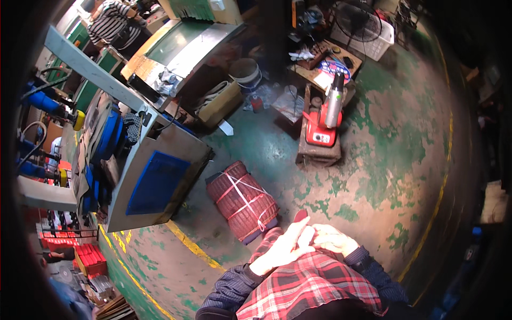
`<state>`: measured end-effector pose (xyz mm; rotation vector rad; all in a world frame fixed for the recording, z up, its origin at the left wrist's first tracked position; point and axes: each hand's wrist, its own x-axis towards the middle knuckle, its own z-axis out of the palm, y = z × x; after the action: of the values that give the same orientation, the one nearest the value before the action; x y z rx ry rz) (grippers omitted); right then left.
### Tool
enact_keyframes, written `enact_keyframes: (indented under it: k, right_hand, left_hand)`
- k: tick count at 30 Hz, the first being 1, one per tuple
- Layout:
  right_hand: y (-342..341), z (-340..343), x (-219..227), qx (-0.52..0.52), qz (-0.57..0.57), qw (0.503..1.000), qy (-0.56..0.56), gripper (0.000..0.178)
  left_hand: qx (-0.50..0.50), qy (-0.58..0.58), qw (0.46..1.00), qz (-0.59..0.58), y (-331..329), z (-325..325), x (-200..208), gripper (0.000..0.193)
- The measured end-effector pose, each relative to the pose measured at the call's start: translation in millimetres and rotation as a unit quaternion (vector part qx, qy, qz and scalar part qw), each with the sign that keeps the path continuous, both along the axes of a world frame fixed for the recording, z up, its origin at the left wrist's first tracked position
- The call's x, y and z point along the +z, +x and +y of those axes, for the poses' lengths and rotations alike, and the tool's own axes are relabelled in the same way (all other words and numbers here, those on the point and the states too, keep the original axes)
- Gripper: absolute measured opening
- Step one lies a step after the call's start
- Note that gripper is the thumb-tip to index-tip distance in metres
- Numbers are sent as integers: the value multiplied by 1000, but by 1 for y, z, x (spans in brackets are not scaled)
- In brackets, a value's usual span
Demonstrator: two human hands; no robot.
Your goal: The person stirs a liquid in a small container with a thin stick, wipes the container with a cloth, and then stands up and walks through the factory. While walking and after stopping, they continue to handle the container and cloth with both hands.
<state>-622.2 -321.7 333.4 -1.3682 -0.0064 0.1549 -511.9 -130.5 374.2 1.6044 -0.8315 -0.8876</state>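
In front of my plaid apron [306, 277], my two hands meet at the lower middle. My left hand [285, 245] has its fingers stretched out toward the right, thumb apart from them. The curled fingers of my right hand [329, 238] close at the left fingertips. A pale lump [306, 236] lies between the hands; glare hides whether it is a finger or a held thing. Just beyond the left fingertips shows a dark red rounded shape [301, 215]. Ahead and left on the floor lies a strapped dark red bundle [242, 198], touched by neither hand.
A grey machine with a blue panel [158, 183] stands left. Ahead, a red machine with a silver cylinder [322, 128] sits on a stand. Farther off are a white bucket [245, 73], a black fan [358, 21] and a white basket [376, 45]. A person in stripes [111, 24] stands far left.
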Motion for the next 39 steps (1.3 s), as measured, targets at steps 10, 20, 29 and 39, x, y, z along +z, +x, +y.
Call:
enact_keyframes:
  k: [10,20,29,39]
  right_hand:
    - [74,-27,-17,138,277,938,157,19]
    - [227,-36,-24,115,331,902,251,21]
    - [375,-12,-9,198,243,940,133,21]
    - [507,-11,-52,63,365,906,204,13]
  left_hand:
    - [-24,74,996,45,39,-32,8,91]
    - [74,48,996,0,159,-20,-33,91]
    - [88,146,983,62,272,18,-14,62]
    - [305,4,902,304,365,54,-42,30]
